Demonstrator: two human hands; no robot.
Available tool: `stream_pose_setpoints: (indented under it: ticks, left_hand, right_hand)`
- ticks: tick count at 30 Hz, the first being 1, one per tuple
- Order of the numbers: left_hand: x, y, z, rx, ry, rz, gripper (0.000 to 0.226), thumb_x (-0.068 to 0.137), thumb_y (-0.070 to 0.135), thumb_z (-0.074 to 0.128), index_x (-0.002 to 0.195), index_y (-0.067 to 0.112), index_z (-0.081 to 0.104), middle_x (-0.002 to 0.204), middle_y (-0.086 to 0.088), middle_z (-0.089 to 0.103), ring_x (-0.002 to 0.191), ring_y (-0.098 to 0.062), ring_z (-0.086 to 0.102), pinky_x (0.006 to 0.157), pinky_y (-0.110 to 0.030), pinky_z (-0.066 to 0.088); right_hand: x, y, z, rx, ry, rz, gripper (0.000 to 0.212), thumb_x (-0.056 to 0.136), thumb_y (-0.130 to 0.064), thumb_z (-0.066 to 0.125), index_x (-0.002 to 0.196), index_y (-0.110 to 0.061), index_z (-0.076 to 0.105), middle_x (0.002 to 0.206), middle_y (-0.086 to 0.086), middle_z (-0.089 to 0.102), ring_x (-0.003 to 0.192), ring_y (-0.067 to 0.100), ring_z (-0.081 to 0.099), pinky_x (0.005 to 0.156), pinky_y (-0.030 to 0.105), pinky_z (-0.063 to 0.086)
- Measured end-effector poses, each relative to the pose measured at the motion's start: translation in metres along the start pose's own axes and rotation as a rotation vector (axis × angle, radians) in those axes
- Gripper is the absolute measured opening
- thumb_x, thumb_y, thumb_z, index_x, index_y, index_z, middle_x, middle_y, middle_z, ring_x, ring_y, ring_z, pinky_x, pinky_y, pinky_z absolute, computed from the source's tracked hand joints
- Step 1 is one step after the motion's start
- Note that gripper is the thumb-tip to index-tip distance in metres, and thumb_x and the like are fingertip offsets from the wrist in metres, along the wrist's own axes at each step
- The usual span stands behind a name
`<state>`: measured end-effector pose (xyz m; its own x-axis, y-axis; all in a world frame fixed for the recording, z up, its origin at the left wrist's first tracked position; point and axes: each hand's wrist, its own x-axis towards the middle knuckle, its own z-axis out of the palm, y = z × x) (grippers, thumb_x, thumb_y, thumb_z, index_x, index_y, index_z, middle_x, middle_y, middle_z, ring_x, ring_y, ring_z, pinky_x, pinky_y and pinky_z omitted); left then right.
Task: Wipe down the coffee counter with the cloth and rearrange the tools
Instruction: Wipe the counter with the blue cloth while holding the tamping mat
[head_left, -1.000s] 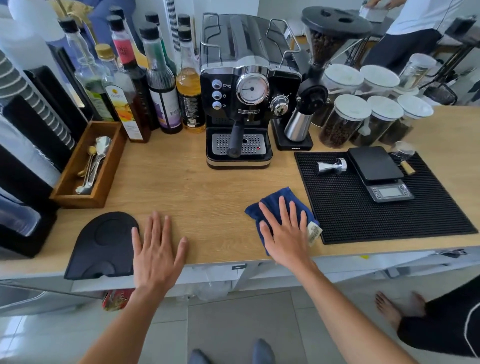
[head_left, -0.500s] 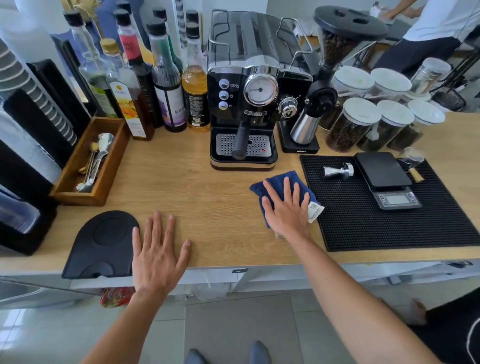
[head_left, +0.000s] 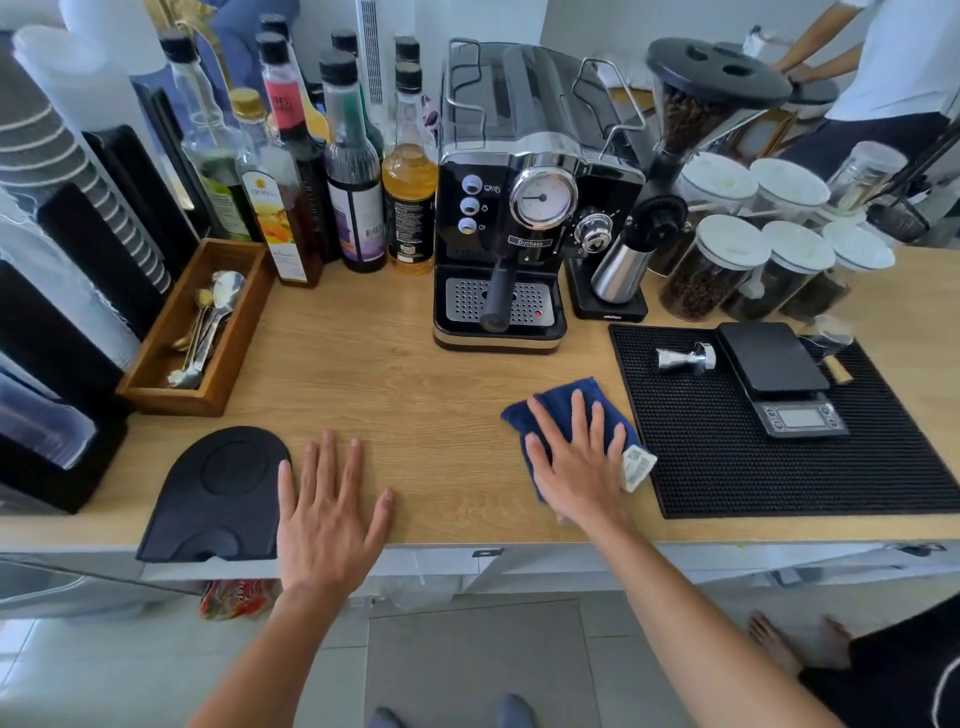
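On the light wood-grain counter (head_left: 395, 374), the right hand (head_left: 582, 462) lies flat on a folded dark blue cloth (head_left: 566, 410), palm down and fingers spread and straight, pressing it to the surface rather than gripping it; a white care tag (head_left: 638, 466) sticks out from under the hand at its 3 o'clock. The cloth sits near the front edge, at about 5 o'clock from the black and chrome espresso machine (head_left: 519, 208), and just beside the left edge of the black ribbed rubber mat (head_left: 779, 467). The left hand (head_left: 327, 514) rests open and empty on the bare counter at the cloth's 9 o'clock, well apart from it, fingers splayed and flat, its little-finger side touching or nearly touching a black rounded rubber tamping mat (head_left: 213, 499) that overhangs the front edge. On the ribbed mat lie a silver metal tamper (head_left: 685, 358) on its side, a black digital scale (head_left: 779, 374) with a grey display, and at the scale's 2 o'clock a small glass (head_left: 831, 332) and a wooden-handled tool (head_left: 837, 370). At the machine's 3 o'clock stands a black coffee grinder (head_left: 675, 130) with beans in its hopper and a steel cup (head_left: 618, 270) under its spout, with white-lidded glass jars (head_left: 722, 265) of beans beyond. At the machine's 9 o'clock stand syrup bottles (head_left: 353, 171), and farther left an open brown wooden box (head_left: 156, 384) holds metal spoons (head_left: 208, 322).
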<state>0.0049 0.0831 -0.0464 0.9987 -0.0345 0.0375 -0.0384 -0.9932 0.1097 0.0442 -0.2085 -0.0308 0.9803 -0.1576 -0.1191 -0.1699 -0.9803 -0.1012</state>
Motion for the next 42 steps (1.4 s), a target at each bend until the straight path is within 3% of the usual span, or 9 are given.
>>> stream_pose_setpoints:
  ticks: [4,8,15,20,26,29,42]
  left_hand:
    - [0.000,0.000,0.000,-0.009,0.000,-0.003,0.076,0.096,0.063,0.014,0.155,0.016,0.020,0.162,-0.014,0.016,0.150,-0.031,0.014,0.122,-0.053,0.004]
    - [0.000,0.000,0.001,-0.013,-0.003,-0.006,0.076,0.096,0.063,0.014,0.155,0.015,0.019,0.163,-0.013,0.015,0.151,-0.030,0.013,0.122,-0.053,0.004]
    - [0.001,0.000,0.004,-0.046,0.030,-0.025,0.081,0.096,0.061,0.006,0.153,0.005,0.018,0.163,-0.011,0.014,0.151,-0.025,0.010,0.123,-0.051,0.006]
    - [-0.001,-0.001,0.006,-0.030,0.036,-0.015,0.082,0.096,0.063,0.003,0.154,0.006,0.013,0.163,-0.011,0.009,0.152,-0.024,0.006,0.123,-0.049,0.002]
    - [-0.002,-0.002,0.004,-0.028,0.025,-0.011,0.082,0.096,0.064,0.005,0.154,0.007,0.007,0.164,-0.010,0.003,0.152,-0.023,-0.001,0.123,-0.049,-0.001]
    - [-0.002,-0.001,0.003,-0.034,0.018,-0.013,0.082,0.096,0.064,0.006,0.155,0.006,0.008,0.164,-0.011,0.004,0.152,-0.023,-0.001,0.123,-0.050,0.000]
    - [-0.002,-0.023,-0.017,-0.117,0.030,0.005,0.079,0.097,0.062,0.000,0.155,0.009,0.006,0.164,-0.010,-0.001,0.151,-0.021,-0.008,0.122,-0.047,-0.009]
  right_hand:
    - [0.028,-0.034,-0.003,0.029,-0.050,0.154,0.054,0.101,-0.057,0.008,0.153,-0.049,-0.006,0.165,0.010,-0.013,0.151,0.037,-0.012,0.116,0.063,-0.009]
    - [0.030,-0.066,-0.001,0.073,-0.060,0.188,0.055,0.101,-0.055,0.007,0.154,-0.045,-0.007,0.165,0.012,-0.015,0.149,0.040,-0.015,0.114,0.066,-0.010]
    - [0.034,-0.153,0.003,0.071,-0.073,-0.093,0.054,0.103,-0.052,0.012,0.155,-0.046,0.000,0.165,0.012,-0.013,0.149,0.040,-0.017,0.113,0.064,-0.013]
    - [0.034,-0.112,0.003,0.066,-0.035,-0.177,0.053,0.102,-0.056,0.015,0.154,-0.050,0.002,0.166,0.008,-0.010,0.151,0.034,-0.013,0.117,0.059,-0.012]
    - [0.048,-0.007,-0.011,0.020,-0.046,-0.033,0.053,0.100,-0.061,0.008,0.151,-0.055,-0.001,0.167,0.003,-0.009,0.152,0.030,-0.010,0.119,0.056,-0.008]
    - [0.040,0.022,-0.009,-0.037,-0.036,-0.059,0.056,0.097,-0.062,0.001,0.152,-0.053,-0.007,0.167,0.004,-0.007,0.152,0.030,-0.007,0.120,0.055,-0.001]
    - [-0.026,-0.051,0.019,-0.004,0.063,-0.025,0.063,0.093,-0.060,-0.001,0.155,-0.046,-0.001,0.167,0.008,-0.002,0.152,0.035,-0.003,0.120,0.058,-0.001]
